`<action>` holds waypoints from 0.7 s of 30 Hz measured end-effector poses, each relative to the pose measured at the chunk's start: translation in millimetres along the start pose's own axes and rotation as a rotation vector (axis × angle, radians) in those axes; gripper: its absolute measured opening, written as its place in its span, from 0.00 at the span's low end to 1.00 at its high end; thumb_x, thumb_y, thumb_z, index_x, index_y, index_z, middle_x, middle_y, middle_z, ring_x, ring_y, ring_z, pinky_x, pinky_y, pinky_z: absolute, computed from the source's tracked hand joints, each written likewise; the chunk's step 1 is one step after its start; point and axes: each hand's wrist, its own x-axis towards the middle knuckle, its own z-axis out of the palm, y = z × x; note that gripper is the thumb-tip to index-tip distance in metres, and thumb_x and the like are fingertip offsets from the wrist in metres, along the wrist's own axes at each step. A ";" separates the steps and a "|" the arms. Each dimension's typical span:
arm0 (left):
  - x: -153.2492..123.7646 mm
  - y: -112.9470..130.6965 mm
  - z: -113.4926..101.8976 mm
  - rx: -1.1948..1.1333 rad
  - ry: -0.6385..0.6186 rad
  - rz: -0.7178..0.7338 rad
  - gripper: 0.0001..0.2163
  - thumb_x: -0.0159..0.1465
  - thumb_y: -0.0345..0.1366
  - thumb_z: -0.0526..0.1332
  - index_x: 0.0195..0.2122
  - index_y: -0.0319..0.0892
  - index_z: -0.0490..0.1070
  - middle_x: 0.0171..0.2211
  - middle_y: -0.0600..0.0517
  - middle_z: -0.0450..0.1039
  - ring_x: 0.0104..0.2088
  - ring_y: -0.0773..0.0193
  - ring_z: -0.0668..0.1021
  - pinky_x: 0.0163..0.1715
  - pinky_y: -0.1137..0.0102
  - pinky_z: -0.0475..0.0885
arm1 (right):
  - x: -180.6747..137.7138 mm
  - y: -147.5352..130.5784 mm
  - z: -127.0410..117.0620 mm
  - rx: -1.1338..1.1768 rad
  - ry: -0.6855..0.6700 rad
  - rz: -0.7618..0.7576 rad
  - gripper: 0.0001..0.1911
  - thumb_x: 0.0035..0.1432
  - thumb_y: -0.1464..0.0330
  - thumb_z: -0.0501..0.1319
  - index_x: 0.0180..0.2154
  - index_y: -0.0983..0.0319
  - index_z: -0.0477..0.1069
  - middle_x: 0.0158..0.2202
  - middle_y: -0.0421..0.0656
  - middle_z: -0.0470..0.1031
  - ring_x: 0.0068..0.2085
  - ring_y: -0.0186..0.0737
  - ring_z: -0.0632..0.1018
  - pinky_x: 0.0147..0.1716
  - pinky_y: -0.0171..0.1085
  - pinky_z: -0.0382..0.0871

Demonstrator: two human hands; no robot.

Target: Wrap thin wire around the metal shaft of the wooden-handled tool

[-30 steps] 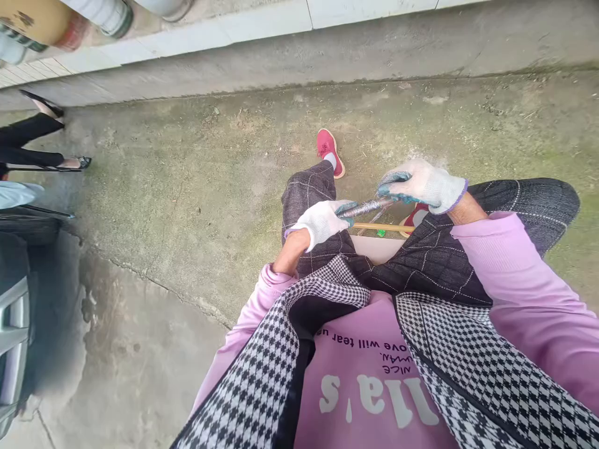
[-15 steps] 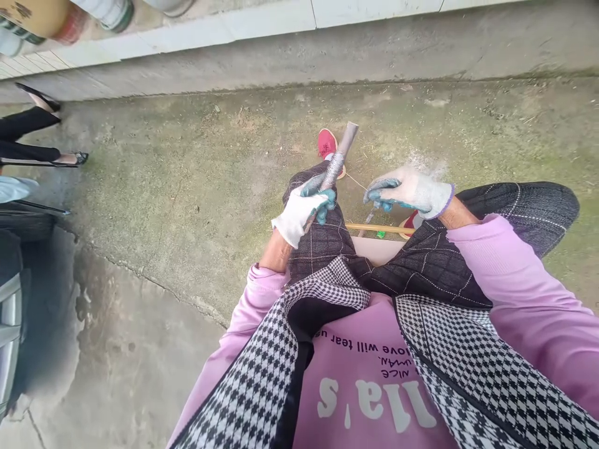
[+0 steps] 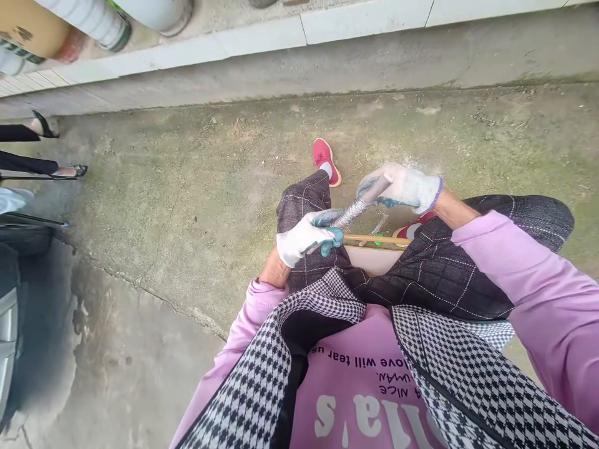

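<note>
I sit with both gloved hands in front of my knees. My left hand (image 3: 304, 237) is closed round the lower end of a grey spool (image 3: 356, 207) wound with silvery thread or wire, which slants up to the right. My right hand (image 3: 402, 186) is closed over the spool's upper end. What else its fingers pinch is hidden. Under the hands a thin wooden stick (image 3: 379, 239) with a green bit lies across the ground between my legs.
My red shoe (image 3: 325, 159) rests on mossy concrete ahead. A raised concrete kerb (image 3: 299, 56) runs along the top, with drums (image 3: 93, 19) behind it. Another person's legs and heeled shoes (image 3: 44, 149) are at far left, above a dark vehicle part (image 3: 14, 299).
Half a second ago my left hand held the spool upright, apart from my right hand, with a thread between them. Now the spool is tilted down to the right and my right hand holds its top.
</note>
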 end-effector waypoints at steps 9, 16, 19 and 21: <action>19.4 -4.9 8.7 -0.148 0.337 0.043 0.22 0.60 0.43 0.79 0.50 0.40 0.77 0.26 0.60 0.77 0.18 0.72 0.69 0.18 0.74 0.65 | -7.2 -31.7 31.7 -0.358 -0.094 -0.066 0.12 0.75 0.66 0.63 0.41 0.59 0.86 0.38 0.45 0.87 0.37 0.43 0.81 0.41 0.40 0.69; 21.5 -3.6 28.1 0.358 0.309 0.070 0.19 0.62 0.26 0.74 0.55 0.40 0.89 0.37 0.55 0.87 0.35 0.66 0.82 0.38 0.73 0.78 | -26.9 -33.5 3.3 -0.391 -0.040 -0.055 0.12 0.72 0.63 0.64 0.38 0.57 0.85 0.35 0.42 0.85 0.36 0.43 0.79 0.41 0.41 0.66; 12.0 -1.7 21.2 0.422 0.149 0.018 0.14 0.63 0.28 0.76 0.50 0.41 0.91 0.36 0.52 0.87 0.36 0.62 0.84 0.38 0.70 0.80 | -25.0 -25.3 -8.5 -0.390 -0.090 -0.011 0.11 0.69 0.64 0.65 0.34 0.58 0.84 0.32 0.41 0.82 0.33 0.41 0.76 0.39 0.42 0.65; 0.8 -2.2 13.2 0.401 0.105 -0.022 0.13 0.65 0.32 0.77 0.51 0.41 0.92 0.30 0.53 0.83 0.30 0.62 0.82 0.31 0.69 0.77 | -22.6 -19.7 -12.0 -0.327 -0.137 -0.012 0.11 0.67 0.63 0.65 0.35 0.58 0.84 0.33 0.41 0.84 0.34 0.42 0.78 0.39 0.42 0.67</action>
